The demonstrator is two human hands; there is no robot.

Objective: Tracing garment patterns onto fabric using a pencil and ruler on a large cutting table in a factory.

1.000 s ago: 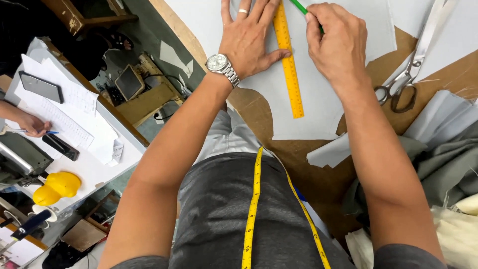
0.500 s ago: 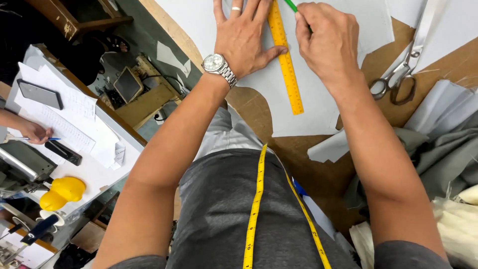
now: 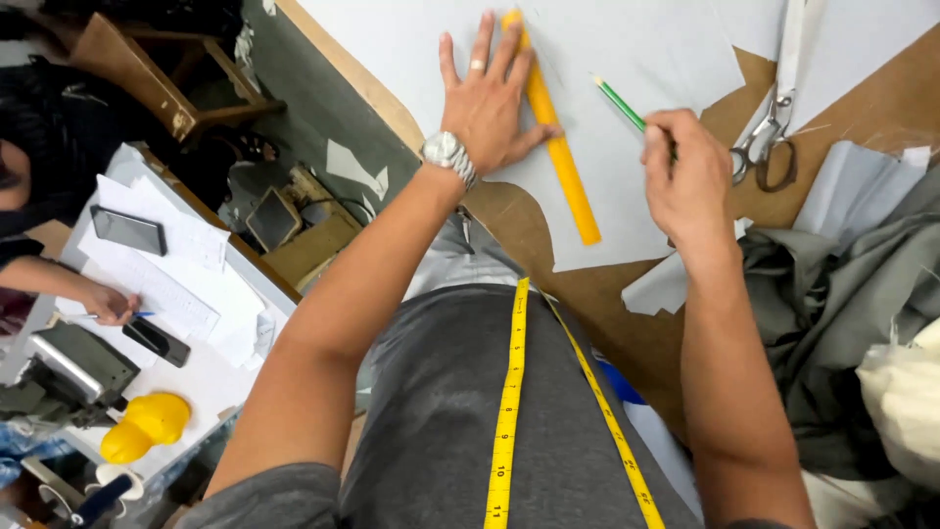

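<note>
My left hand [image 3: 487,103], with a ring and a silver wristwatch, lies flat with spread fingers on a yellow ruler [image 3: 560,157], pressing it onto a pale grey paper pattern piece [image 3: 411,44] on the brown table [image 3: 627,328]. My right hand [image 3: 687,176] grips a green pencil [image 3: 617,101] just right of the ruler; the pencil tip points up-left and is off the ruler's edge. A yellow tape measure [image 3: 509,411] hangs down my grey shirt.
Large silver scissors [image 3: 774,127] lie to the right of my right hand. Grey cloth [image 3: 842,294] is piled at the right edge. At left, another person's hand [image 3: 108,302] writes on papers on a white desk, beside a dark phone [image 3: 127,230] and a yellow object [image 3: 145,426].
My right hand has drawn back from the ruler, down and to the right, taking the pencil off its edge. My left hand stays on the ruler. The view has shifted a little.
</note>
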